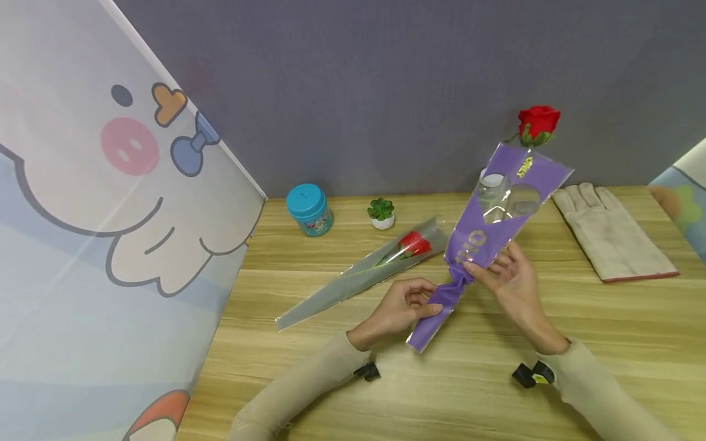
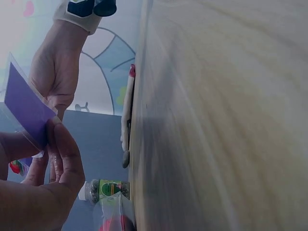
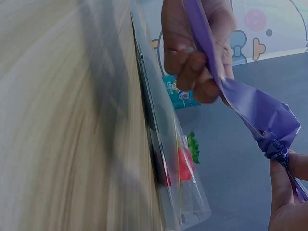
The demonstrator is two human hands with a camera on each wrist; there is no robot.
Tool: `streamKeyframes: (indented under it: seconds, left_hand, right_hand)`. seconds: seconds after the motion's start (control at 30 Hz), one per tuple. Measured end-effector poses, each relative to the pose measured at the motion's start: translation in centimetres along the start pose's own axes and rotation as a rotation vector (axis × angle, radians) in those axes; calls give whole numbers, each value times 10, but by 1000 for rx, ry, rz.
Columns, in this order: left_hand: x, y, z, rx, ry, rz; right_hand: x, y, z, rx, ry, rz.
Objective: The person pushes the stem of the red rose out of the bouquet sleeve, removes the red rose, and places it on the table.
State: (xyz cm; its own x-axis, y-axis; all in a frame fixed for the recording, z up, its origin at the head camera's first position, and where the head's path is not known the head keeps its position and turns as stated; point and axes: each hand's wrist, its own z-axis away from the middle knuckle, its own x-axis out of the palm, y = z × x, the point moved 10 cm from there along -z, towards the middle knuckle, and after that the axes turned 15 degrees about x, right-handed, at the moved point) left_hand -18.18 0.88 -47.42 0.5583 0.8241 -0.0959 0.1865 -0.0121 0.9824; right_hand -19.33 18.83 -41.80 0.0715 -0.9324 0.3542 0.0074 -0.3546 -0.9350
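While both hands work above the middle of the bench (image 1: 551, 392), I log the following. Left hand (image 1: 405, 306): fingers curled, pinching the lower, narrow part of the purple sleeve (image 1: 491, 233) just under its twisted waist; the left wrist view shows thumb and fingertips closed on the purple film. Right hand (image 1: 510, 275): thumb and fingers clamped on the sleeve right at and above the twist. The sleeve is held off the bench, tilted, wide mouth up toward the far right, pointed tip low near the bench surface. A red rose (image 1: 537, 124) shows just past the sleeve's mouth (whether its stem runs inside I cannot tell).

Elsewhere: a second rose in a clear sleeve (image 1: 375, 269) lies flat on the bench left of the hands, tip pointing to the left edge. A teal tin (image 1: 309, 210) and a small potted plant (image 1: 381, 212) stand along the far edge. A pale glove (image 1: 609, 236) lies at the far right corner.
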Motion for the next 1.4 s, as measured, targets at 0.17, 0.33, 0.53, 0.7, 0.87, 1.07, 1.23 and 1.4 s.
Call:
streamKeyframes:
  seconds: [0.17,0.33,0.53,0.7,0.87,1.07,1.23,1.4]
  left_hand:
    - [-1,-2,4,-9,-26,4]
    - [0,-3,7,-10,-48,30]
    - [1,-6,10,-32,-80,58]
    - [-2,-7,12,-19,-91,44]
    - [-4,-7,11,-19,-98,33]
    - [-5,-4,7,-41,-93,14]
    - [-6,1,-1,-22,-67,15]
    - [-6,6,-10,-8,-28,23]
  right_hand:
    - [-7,-7,-3,-21,7,-40]
    - [-16,-16,-5,-23,58,7]
    - [-25,-25,-6,-39,78,4]
    - [-29,-30,-6,-70,103,45]
    - [-27,-30,-6,-68,93,41]
    - [-23,-29,-6,-58,79,10]
    - [-20,-22,-6,-39,82,-11]
    - [-15,-15,-6,-24,75,-25]
